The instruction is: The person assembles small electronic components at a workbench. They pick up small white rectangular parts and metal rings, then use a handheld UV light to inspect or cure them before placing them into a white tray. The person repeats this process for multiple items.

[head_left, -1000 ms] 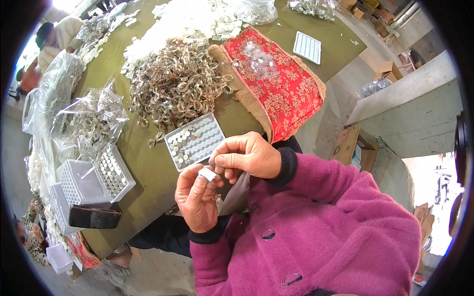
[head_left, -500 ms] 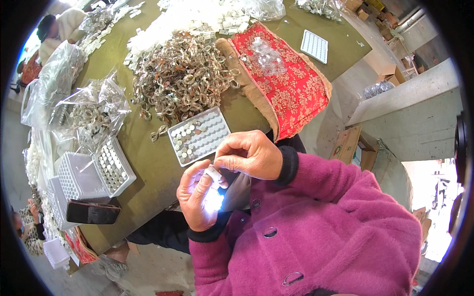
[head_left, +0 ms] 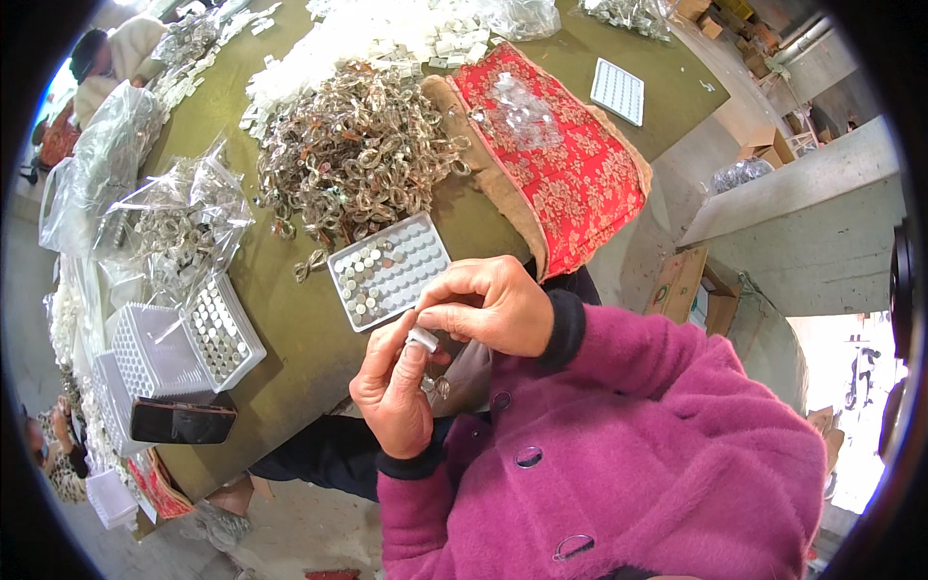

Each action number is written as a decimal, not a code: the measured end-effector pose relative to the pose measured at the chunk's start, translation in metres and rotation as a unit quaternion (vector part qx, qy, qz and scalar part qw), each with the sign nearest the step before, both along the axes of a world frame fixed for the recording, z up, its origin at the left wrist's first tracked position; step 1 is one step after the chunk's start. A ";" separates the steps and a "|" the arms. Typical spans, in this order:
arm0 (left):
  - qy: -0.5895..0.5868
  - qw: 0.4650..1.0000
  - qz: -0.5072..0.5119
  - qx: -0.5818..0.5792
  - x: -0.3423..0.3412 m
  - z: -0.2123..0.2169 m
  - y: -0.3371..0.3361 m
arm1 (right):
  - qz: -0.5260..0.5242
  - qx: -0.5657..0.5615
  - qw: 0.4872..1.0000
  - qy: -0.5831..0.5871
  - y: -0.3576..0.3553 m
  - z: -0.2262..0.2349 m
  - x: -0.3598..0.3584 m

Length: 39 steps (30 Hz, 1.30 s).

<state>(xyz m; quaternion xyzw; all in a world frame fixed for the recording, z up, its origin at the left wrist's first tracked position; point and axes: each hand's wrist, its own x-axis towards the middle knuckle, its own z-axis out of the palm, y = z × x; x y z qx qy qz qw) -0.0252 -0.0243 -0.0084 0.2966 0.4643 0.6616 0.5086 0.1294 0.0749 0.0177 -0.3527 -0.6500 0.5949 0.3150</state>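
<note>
In front of my body, my left hand (head_left: 394, 398) pinches a small white block-like piece (head_left: 422, 338) between thumb and fingers. My right hand (head_left: 498, 307) meets it from the right, thumb and forefinger pressed together at the piece's upper edge. Whatever lies between those right fingertips is too small to make out. Below the left fingers hangs a shiny metal loop (head_left: 441, 387), partly hidden by the hand. Just beyond both hands lies a grey-white tray (head_left: 416, 266) with rows of round hollows. Small round discs (head_left: 365, 263) sit mostly in its left half.
A large heap of looped metal bands (head_left: 358, 150) covers the green table (head_left: 280, 358) beyond the tray. White pieces (head_left: 319, 48) pile up behind. A red floral cloth (head_left: 570, 174) lies right. Stacked trays (head_left: 164, 348), a dark phone-like slab (head_left: 182, 420) and plastic bags (head_left: 184, 222) stand left.
My left hand has turned slightly, with its fingers closer round the white piece. The bright glare at its palm is gone, and the hanging metal loop shows. My right hand has barely moved.
</note>
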 end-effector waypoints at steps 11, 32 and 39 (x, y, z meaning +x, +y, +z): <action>0.031 0.999 0.044 -0.001 0.006 0.002 0.003 | -0.016 0.035 0.999 -0.015 -0.005 -0.002 -0.006; -0.219 0.973 -0.063 0.031 -0.018 -0.015 -0.001 | 0.027 0.425 0.903 -0.064 0.008 0.006 0.000; -0.211 0.977 -0.032 0.020 -0.014 -0.012 0.002 | -0.059 0.440 0.848 -0.291 0.055 -0.007 0.040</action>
